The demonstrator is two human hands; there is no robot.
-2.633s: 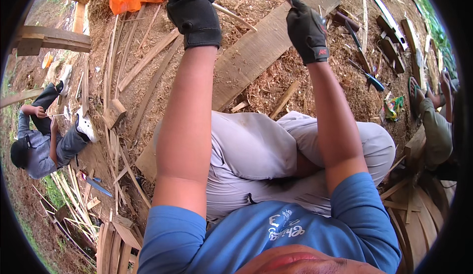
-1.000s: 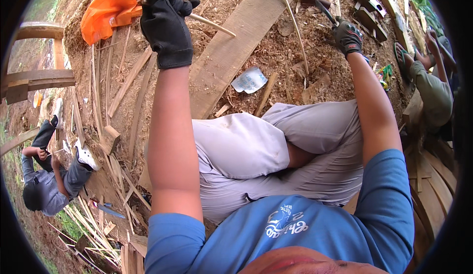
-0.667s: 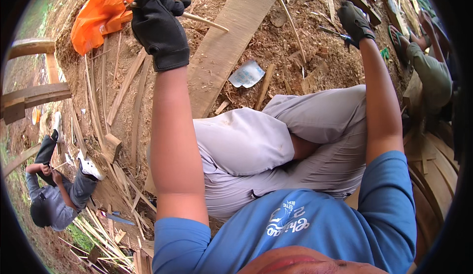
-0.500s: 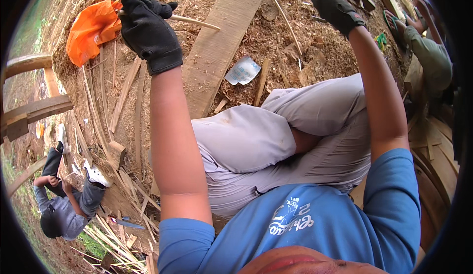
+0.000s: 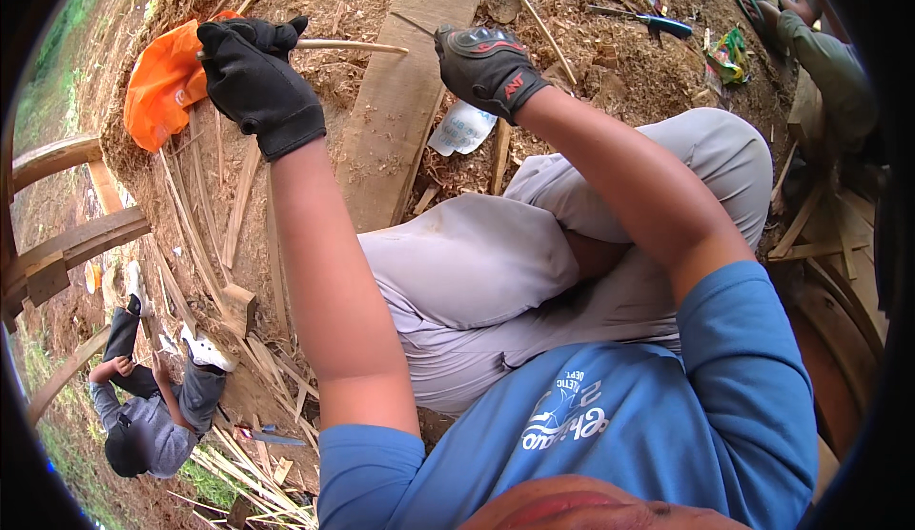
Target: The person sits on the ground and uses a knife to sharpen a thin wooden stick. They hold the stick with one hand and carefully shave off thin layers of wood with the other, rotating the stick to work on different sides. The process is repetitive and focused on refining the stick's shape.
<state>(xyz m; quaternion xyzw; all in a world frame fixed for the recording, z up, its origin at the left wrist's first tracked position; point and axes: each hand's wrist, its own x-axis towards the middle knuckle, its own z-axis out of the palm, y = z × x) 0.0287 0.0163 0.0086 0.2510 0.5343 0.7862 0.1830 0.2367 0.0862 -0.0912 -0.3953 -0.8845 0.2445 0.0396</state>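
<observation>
My left hand (image 5: 262,82), in a black glove, is closed round a thin wooden stick (image 5: 353,47). The stick points right, over a wide plank (image 5: 381,130). My right hand (image 5: 486,68), in a black glove with red trim, is closed on a knife with a narrow blade (image 5: 413,24). Its handle is hidden in my fist. The blade points up and left, a little apart from the stick's free end. An orange plastic bag (image 5: 157,91) lies beside and partly behind my left hand. Below my right hand, a crumpled white wrapper (image 5: 464,130) rests on the shavings.
A tool with a blue and black handle (image 5: 667,27) and a green packet (image 5: 729,56) lie at the far right. Wood strips (image 5: 243,196) and a wooden block (image 5: 238,306) lie at left. One person (image 5: 157,420) sits lower left; another person's leg (image 5: 829,72) shows upper right.
My right hand has come left and nearer with the knife, toward the stick. The left hand has shifted slightly left and down, still holding the stick. The blue-handled tool now shows fully.
</observation>
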